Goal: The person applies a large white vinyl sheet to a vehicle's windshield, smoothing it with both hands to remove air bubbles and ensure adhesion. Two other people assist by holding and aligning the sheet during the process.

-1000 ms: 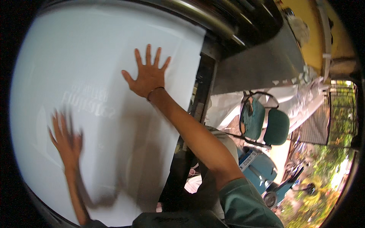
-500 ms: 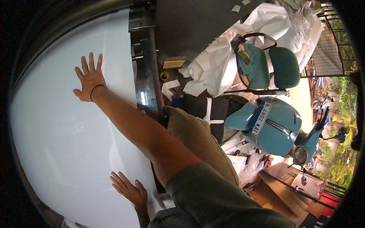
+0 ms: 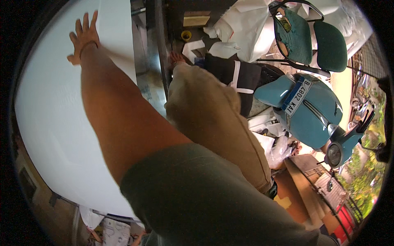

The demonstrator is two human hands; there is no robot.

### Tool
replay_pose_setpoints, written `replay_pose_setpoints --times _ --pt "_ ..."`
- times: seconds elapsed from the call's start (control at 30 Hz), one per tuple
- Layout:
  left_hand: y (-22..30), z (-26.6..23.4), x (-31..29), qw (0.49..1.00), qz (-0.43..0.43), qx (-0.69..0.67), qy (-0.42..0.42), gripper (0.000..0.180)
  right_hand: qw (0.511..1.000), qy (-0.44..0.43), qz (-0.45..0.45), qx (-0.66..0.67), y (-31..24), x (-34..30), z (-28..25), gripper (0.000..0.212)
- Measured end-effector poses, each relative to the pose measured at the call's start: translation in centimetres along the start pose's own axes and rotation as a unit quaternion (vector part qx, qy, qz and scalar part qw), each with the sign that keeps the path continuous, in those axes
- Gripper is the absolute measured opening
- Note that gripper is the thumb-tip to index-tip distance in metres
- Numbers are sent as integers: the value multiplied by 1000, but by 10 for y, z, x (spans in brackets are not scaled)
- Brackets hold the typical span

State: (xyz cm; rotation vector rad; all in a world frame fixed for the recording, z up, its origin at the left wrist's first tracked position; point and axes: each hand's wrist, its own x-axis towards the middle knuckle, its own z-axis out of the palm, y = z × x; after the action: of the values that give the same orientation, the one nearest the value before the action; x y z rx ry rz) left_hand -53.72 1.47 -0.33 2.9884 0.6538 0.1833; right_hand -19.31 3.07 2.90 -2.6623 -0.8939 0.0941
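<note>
A broad white sheet [image 3: 53, 135] with a smooth surface fills the left side. On its upper part rests my right hand [image 3: 85, 39], back up, with its fingers spread and nothing held. A dark band circles that wrist. The bare forearm and dark green sleeve [image 3: 205, 184] stretch across the middle and cover part of the sheet. My left hand does not show. Along the sheet's right edge runs a dark machine frame [image 3: 160, 45] with a shiny metal strip [image 3: 152, 90]. Beside it is a leg in tan trousers [image 3: 205, 98].
To the right stand a torn green chair [image 3: 293, 37] and a blue-green scooter [image 3: 312, 110]. A black bundle with white straps [image 3: 234, 78], a small yellow cup [image 3: 186, 35] and crumpled white sheeting [image 3: 250, 28] lie nearby. Cardboard [image 3: 287, 184] is at the lower right.
The view has shifted, and my right hand appears higher and further left, still spread on the sheet. My left hand, earlier on the sheet's lower part, has gone from sight.
</note>
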Motion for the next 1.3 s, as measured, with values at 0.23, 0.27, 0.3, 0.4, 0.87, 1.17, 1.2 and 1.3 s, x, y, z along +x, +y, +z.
replay_pose_setpoints --times 0.23,0.27,0.3,0.4,0.87,1.17,1.2,1.3 --pt "-20 27 38 999 -3 -4 47 69 1000 -21 -5 20 10 0 5 82" --pt "-24 27 37 999 -5 -3 47 69 1000 -24 0 19 13 2 5 83" --pt "-28 27 35 999 -8 -2 48 69 999 -26 1 19 13 4 4 83" --pt "-39 18 15 999 -26 0 32 69 999 -37 13 21 16 10 1 83" --pt "-24 -33 -52 986 -36 -19 -164 84 997 -46 6 -65 -7 44 33 84" --pt "-25 -37 -50 982 -32 -38 -184 89 985 -49 -18 -166 18 58 56 102" --pt "-26 -39 -49 984 -35 -53 -169 88 980 -76 -11 -184 15 61 52 103" --pt "-31 -51 -49 990 -47 -60 -123 87 970 -88 -10 -225 -5 71 29 108"
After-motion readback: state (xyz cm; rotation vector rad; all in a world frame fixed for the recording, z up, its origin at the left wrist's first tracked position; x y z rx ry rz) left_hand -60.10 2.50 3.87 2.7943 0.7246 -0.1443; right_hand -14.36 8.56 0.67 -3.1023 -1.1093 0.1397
